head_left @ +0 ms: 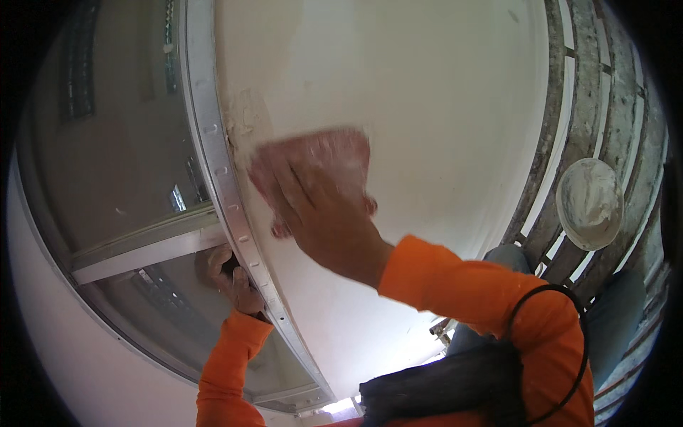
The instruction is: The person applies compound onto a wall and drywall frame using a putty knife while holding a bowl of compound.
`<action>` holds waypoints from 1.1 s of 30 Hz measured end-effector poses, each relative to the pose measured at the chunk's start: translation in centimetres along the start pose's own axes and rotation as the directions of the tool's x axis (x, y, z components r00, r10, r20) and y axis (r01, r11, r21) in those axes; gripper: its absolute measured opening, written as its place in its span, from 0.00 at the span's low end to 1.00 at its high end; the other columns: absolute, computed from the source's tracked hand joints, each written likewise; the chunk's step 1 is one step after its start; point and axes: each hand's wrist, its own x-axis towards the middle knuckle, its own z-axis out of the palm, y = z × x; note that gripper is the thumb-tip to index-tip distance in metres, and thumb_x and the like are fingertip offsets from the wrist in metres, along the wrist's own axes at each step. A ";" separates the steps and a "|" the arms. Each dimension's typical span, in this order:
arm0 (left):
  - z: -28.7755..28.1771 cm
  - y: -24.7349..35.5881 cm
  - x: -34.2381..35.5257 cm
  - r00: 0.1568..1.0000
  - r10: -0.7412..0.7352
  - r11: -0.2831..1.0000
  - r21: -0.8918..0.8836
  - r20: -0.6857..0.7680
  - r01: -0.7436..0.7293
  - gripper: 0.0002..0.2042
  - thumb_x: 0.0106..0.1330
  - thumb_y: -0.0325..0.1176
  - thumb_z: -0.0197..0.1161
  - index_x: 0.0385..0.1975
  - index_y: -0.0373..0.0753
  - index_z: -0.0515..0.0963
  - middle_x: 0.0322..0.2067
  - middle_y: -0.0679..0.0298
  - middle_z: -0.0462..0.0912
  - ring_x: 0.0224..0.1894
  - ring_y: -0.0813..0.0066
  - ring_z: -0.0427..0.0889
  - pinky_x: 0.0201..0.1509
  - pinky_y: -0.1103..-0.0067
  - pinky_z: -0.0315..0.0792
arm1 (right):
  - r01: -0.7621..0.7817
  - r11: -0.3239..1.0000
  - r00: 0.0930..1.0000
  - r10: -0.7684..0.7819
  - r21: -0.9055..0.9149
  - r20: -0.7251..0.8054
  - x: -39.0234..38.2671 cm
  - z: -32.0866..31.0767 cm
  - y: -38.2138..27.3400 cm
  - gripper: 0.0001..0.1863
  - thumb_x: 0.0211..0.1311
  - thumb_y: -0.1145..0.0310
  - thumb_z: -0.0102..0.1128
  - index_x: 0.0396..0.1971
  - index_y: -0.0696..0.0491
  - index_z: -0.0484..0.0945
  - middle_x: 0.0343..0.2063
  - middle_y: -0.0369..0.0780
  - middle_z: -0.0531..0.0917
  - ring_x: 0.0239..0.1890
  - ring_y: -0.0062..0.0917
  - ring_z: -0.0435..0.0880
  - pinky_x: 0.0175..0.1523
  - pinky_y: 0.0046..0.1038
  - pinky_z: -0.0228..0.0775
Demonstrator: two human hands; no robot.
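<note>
My right hand [331, 224] presses a reddish, flat putty spreader [345, 146] against the off-white wall [427, 135]. Its fingers lie over the back of the blade, which is smeared with pale filler. Blurring along the spreader's top edge suggests motion. Rough patches of filler show on the wall beside the metal window frame [231, 199]. On the other side of that upright, my left hand [238, 285] is closed at the frame, just below the crossbar. Its curled fingers are partly in shadow against the glass.
To the right, a pale oval bowl [590, 203] smeared with filler sits on stained slats [569, 135] with gaps between them. Dark window glass [135, 156] fills the left side. A black bag [441, 388] and a looped black cable [587, 334] hang close to my body.
</note>
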 end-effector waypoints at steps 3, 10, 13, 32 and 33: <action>0.8 -0.5 -0.3 0.977 -0.205 0.916 -0.362 -0.058 0.171 0.25 0.69 0.46 0.65 0.61 0.44 0.68 0.59 0.54 0.66 0.60 0.59 0.74 0.59 0.65 0.75 | 0.020 1.000 0.972 -0.023 0.017 0.233 -2.7 -2.1 -1.2 0.32 0.61 0.66 0.59 0.62 0.70 0.70 0.60 0.57 0.74 0.59 0.45 0.76 0.67 0.42 0.68; 0.8 0.5 1.5 0.982 0.187 0.972 0.146 -0.015 -0.183 0.23 0.70 0.49 0.62 0.58 0.44 0.70 0.57 0.56 0.69 0.55 0.63 0.75 0.57 0.64 0.75 | -0.015 0.999 0.981 0.023 0.046 -0.192 7.3 -5.6 5.3 0.25 0.60 0.72 0.60 0.57 0.63 0.75 0.51 0.48 0.82 0.54 0.40 0.80 0.65 0.38 0.71; 0.6 1.1 1.1 0.994 -0.101 0.989 -0.112 -0.045 0.095 0.22 0.71 0.50 0.63 0.58 0.46 0.71 0.58 0.55 0.67 0.57 0.61 0.75 0.57 0.65 0.74 | 0.007 1.000 0.979 -0.009 -0.012 -0.206 8.8 -4.6 5.7 0.23 0.58 0.75 0.60 0.55 0.61 0.77 0.47 0.46 0.83 0.51 0.40 0.81 0.63 0.37 0.73; 0.6 1.8 1.1 0.983 -0.185 0.947 -0.269 -0.006 0.176 0.27 0.73 0.48 0.61 0.63 0.36 0.66 0.62 0.54 0.63 0.60 0.65 0.71 0.60 0.65 0.73 | 0.028 0.984 0.999 -0.035 -0.174 -0.041 4.2 -4.7 3.2 0.25 0.63 0.61 0.61 0.57 0.59 0.77 0.50 0.43 0.81 0.52 0.36 0.80 0.58 0.37 0.73; 0.3 1.2 1.3 0.993 -0.120 0.985 -0.127 -0.001 0.119 0.25 0.73 0.47 0.61 0.63 0.38 0.67 0.62 0.54 0.62 0.61 0.64 0.70 0.59 0.65 0.73 | 0.001 0.996 0.990 -0.014 -0.092 -0.140 6.2 -5.0 4.9 0.26 0.62 0.62 0.61 0.58 0.59 0.76 0.51 0.45 0.80 0.52 0.36 0.79 0.58 0.37 0.72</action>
